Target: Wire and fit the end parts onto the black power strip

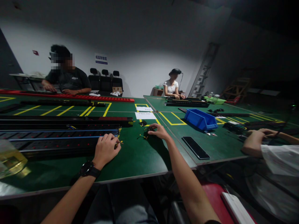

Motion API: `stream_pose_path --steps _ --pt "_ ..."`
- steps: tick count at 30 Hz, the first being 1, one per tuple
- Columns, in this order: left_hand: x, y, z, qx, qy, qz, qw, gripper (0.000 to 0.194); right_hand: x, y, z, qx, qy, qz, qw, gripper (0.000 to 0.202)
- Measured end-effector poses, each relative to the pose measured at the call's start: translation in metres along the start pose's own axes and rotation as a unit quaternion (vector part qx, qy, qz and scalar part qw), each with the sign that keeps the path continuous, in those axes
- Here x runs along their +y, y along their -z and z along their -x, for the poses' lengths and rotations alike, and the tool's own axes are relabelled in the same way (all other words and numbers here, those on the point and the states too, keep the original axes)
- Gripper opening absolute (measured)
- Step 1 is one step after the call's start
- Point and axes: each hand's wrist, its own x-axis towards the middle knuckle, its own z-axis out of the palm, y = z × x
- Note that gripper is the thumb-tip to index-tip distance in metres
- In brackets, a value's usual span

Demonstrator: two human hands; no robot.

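My left hand (pixel 106 151), with a dark watch on the wrist, is closed over the right end of a long black power strip (pixel 63 144) with red dots along its face. A short wire end (pixel 120 142) pokes out by its fingertips. Further right, my right hand (pixel 158 131) pinches a small black part (pixel 151 130) just above the green table. Loose yellow and green wires (pixel 142 136) lie beside that part. Another small black piece (pixel 143 123) sits just beyond it. The exact kind of these small parts cannot be made out.
A dark phone (pixel 195 147) and a blue bin (pixel 201 119) are to the right. More long black strips (pixel 70 121) lie at left, near a clear container with yellow contents (pixel 11 158). A co-worker's arm (pixel 257 141) is at far right; two people sit across the table.
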Motion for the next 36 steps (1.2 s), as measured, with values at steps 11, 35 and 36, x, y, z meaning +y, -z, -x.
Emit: stream_pose_path --steps 11,35,36 --pt "0.001 -0.001 0.000 0.003 0.003 0.012 1.000 0.019 0.008 -0.005 -0.001 -0.052 0.008 0.032 0.998 0.058" --pt "0.000 -0.002 0.000 0.002 -0.001 -0.005 1.000 0.020 -0.001 0.007 0.002 0.079 -0.050 0.069 0.993 0.056" --pt "0.000 -0.002 0.000 0.003 -0.001 -0.006 1.000 0.020 -0.001 0.009 0.002 0.105 -0.068 0.093 0.988 0.055"
